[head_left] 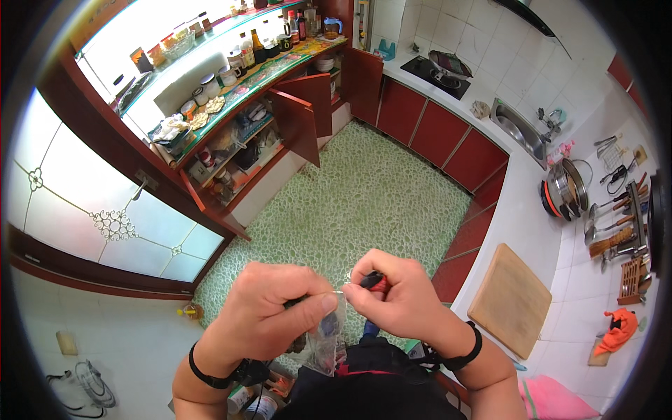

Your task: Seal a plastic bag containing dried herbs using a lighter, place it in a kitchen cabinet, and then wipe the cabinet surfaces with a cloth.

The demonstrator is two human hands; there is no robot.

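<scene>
In front of my body, my left hand grips the top of a clear plastic bag. The bag hangs below the fingers, and dark contents show partly through it. My right hand is curled around a small red and black object, mostly hidden by the fingers, so I cannot tell what it is. A thin pale strand runs between both hands' fingertips, where thumb and forefinger pinch on each side. The hands are close together but apart.
Cabinet doors hang open on the left, below a counter of jars and bottles. A cutting board lies on the right worktop. Farther back are a pan on the hob, a sink and stacked pots.
</scene>
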